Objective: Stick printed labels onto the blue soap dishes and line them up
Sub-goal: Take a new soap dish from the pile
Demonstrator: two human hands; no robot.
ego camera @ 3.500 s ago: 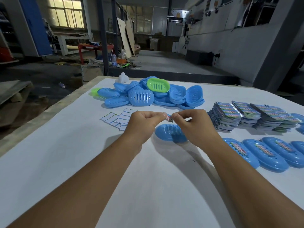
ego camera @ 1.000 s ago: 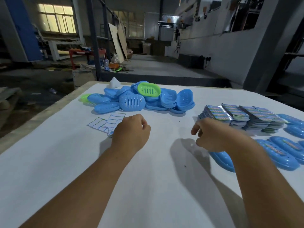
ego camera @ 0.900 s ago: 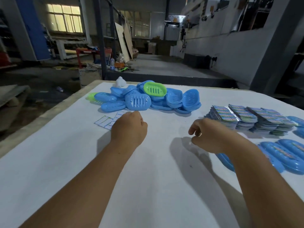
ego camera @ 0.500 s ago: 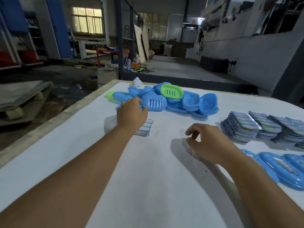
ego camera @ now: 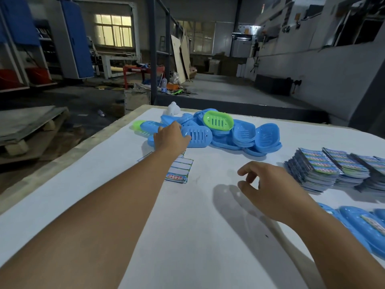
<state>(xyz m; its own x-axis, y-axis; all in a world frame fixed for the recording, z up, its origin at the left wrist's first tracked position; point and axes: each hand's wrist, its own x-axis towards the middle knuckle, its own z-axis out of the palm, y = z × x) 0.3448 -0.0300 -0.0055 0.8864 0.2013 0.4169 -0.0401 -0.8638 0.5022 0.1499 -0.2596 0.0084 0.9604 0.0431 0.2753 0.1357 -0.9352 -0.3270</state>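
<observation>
A heap of blue soap dishes [ego camera: 243, 133] lies at the far side of the white table [ego camera: 187, 236], with a green dish [ego camera: 217, 121] on top. My left hand [ego camera: 169, 138] reaches into the heap's left end, its fingers against a slotted blue dish [ego camera: 198, 136]; the fingertips are hidden, so the grasp cannot be told. Sticker sheets [ego camera: 179, 171] lie under my left forearm. My right hand [ego camera: 268, 189] hovers above the table with loosely curled fingers and holds nothing. Labelled blue dishes [ego camera: 362, 226] lie in a row at the right edge.
Stacks of printed label sheets [ego camera: 329, 167] stand at the right. A small white object [ego camera: 173, 108] sits behind the heap, and a green dish [ego camera: 138, 124] pokes out at its left. The table's left edge [ego camera: 62, 161] drops to the workshop floor.
My left hand has moved forward from beside the sticker sheets to the dish heap. My right hand has left the row of labelled dishes and hangs over the table.
</observation>
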